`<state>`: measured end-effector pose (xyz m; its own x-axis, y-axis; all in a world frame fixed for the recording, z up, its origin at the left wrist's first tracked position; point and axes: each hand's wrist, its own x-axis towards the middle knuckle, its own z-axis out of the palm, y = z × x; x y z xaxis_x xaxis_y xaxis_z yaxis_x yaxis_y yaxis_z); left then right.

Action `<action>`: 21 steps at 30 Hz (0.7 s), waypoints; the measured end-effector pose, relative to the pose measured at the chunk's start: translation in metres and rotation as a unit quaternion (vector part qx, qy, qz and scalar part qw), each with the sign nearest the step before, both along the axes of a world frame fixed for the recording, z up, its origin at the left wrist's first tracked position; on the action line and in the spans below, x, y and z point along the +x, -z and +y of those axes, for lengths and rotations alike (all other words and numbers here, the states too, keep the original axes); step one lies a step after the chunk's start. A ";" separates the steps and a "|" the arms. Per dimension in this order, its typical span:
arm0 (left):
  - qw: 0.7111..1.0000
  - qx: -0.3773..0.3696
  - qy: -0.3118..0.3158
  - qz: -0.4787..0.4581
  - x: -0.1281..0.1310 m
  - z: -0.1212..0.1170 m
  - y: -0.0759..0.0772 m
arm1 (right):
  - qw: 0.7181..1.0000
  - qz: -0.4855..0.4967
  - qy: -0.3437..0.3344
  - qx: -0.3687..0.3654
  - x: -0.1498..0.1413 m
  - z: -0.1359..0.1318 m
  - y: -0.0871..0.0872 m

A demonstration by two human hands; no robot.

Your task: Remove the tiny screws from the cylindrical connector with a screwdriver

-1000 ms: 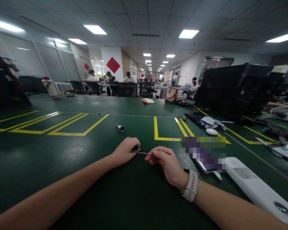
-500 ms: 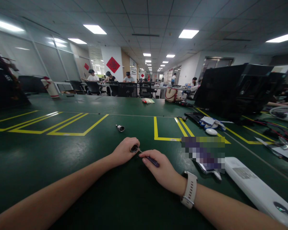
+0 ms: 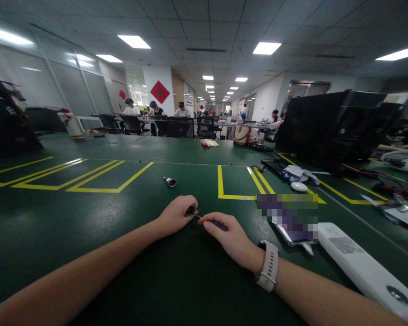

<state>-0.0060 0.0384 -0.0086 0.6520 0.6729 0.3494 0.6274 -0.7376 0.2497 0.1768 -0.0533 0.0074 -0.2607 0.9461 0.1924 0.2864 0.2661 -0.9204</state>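
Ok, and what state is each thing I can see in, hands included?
Left hand: closed around a round metal part.
Round metal part: dark end facing the camera.
Right hand: gripping a purple-handled tool.
Purple-handled tool: tip close to that part; contact unclear.
Ribbed metal piece: lying loose on its side.
Watch strap: fastened.
Ceiling light: on.

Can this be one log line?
left hand: holds metal cylinder | right hand: holds purple-handled tool, shaft toward cylinder | beyond: metal piece

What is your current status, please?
Left grip: closed on round metal part. Right grip: purple-handled tool, tip toward part. Separate metal piece beyond, seemingly not obstructing.
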 end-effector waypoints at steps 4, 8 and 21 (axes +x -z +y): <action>1.000 -0.001 -0.003 0.005 0.001 0.000 -0.001 | 0.998 0.000 0.008 0.057 -0.003 0.001 0.008; 1.000 0.000 0.008 0.013 0.000 0.000 0.000 | 0.990 -0.037 0.030 0.130 -0.006 0.001 0.015; 1.000 -0.005 0.019 0.009 0.000 -0.002 -0.001 | 0.983 0.168 -0.009 -0.075 0.003 0.010 0.013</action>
<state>-0.0061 0.0361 -0.0073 0.6834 0.6505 0.3314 0.6030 -0.7588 0.2461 0.1797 -0.0428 -0.0060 -0.2236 0.9660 0.1299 -0.0446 0.1230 -0.9914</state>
